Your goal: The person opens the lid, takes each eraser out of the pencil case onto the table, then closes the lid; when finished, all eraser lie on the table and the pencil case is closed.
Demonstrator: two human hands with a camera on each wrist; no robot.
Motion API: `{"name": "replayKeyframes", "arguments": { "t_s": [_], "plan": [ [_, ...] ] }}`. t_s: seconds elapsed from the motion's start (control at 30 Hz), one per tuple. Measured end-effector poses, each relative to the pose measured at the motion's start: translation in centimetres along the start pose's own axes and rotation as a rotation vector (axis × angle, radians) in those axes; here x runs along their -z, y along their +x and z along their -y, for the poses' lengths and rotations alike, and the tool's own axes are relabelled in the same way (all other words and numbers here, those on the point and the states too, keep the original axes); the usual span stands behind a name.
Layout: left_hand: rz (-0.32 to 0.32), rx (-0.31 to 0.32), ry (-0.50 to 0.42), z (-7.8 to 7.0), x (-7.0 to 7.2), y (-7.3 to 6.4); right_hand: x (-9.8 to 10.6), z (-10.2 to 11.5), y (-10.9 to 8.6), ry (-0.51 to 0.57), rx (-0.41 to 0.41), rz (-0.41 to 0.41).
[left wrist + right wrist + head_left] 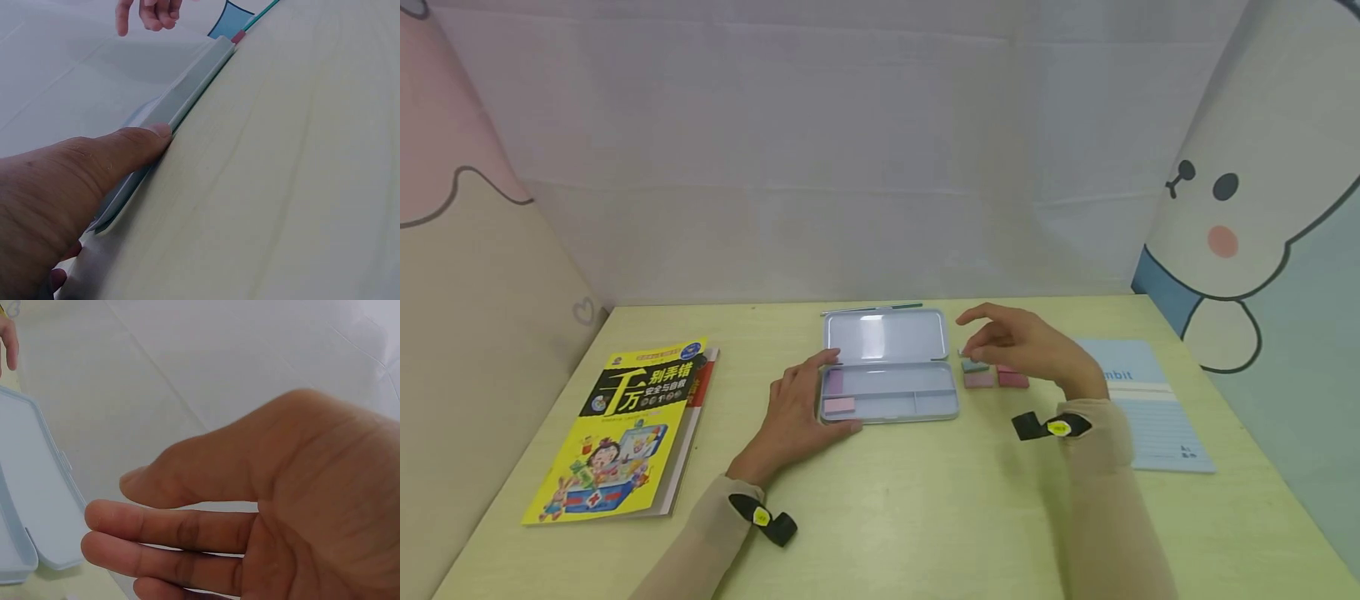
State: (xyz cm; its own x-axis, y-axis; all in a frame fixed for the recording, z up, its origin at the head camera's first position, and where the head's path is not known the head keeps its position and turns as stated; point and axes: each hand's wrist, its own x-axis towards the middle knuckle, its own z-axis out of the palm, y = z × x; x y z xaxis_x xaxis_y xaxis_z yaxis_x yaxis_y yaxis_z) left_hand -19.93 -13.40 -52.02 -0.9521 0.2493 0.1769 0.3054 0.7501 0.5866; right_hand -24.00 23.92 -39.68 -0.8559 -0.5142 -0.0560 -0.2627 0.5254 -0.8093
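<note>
A pale blue pencil case [887,408] lies with its lid [910,333] raised at the back. My left hand [797,408] holds its left end, thumb along the front edge and fingers at the side and back. In the case, a purple block [835,382] sits in the rear compartment and a pink block [840,405] in the front left one. My right hand [1018,342] hovers above several small eraser-like blocks, its fingers loosely bent with nothing seen between them. Among these are a green block [975,366], a light pink block [978,380] and a magenta block [1012,380]; the hand partly hides others.
A thin pencil-like stick [872,309] lies behind the lid. At the left, a yellow book [617,433] lies on top of another book [696,400]. A light blue notebook [1165,417] lies at the right, partly under the right forearm. A white cloth [850,167] hangs behind the table.
</note>
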Motion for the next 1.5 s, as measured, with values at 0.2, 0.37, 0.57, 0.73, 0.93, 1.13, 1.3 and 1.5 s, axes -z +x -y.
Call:
{"name": "replayKeyframes", "arguments": {
  "t_s": [0.2, 0.37, 0.57, 0.73, 0.93, 1.13, 1.3, 1.5],
  "plan": [
    [0.008, 0.004, -0.009, 0.0, 0.2, 0.0, -1.5, 0.8, 1.0, 0.041, -0.013, 0.050],
    [0.013, 0.009, -0.015, -0.2, 0.3, 0.0, -2.8, 1.4, 2.0, 0.020, -0.024, 0.095],
    [0.018, 0.011, -0.017, -0.4, 0.3, 0.1, -4.2, 2.0, 2.8, -0.014, 0.013, 0.129],
    [0.017, 0.012, -0.008, -0.3, 0.3, 0.1, -5.5, 2.3, 3.5, 0.001, 0.027, 0.159],
    [0.016, 0.008, 0.000, -0.2, 0.2, 0.0, -7.5, 2.5, 4.5, -0.010, 0.070, 0.206],
    [0.016, -0.005, -0.009, -0.3, 0.4, 0.0, -9.0, 2.6, 5.1, -0.006, 0.078, 0.252],
    [0.018, -0.009, -0.002, -0.4, 0.4, 0.0, -10.2, 2.4, 5.6, 0.038, 0.075, 0.273],
    [0.011, -0.021, 0.000, -0.4, 0.4, 0.0, -11.1, 2.6, 5.9, 0.057, 0.052, 0.281]
  ]
}}
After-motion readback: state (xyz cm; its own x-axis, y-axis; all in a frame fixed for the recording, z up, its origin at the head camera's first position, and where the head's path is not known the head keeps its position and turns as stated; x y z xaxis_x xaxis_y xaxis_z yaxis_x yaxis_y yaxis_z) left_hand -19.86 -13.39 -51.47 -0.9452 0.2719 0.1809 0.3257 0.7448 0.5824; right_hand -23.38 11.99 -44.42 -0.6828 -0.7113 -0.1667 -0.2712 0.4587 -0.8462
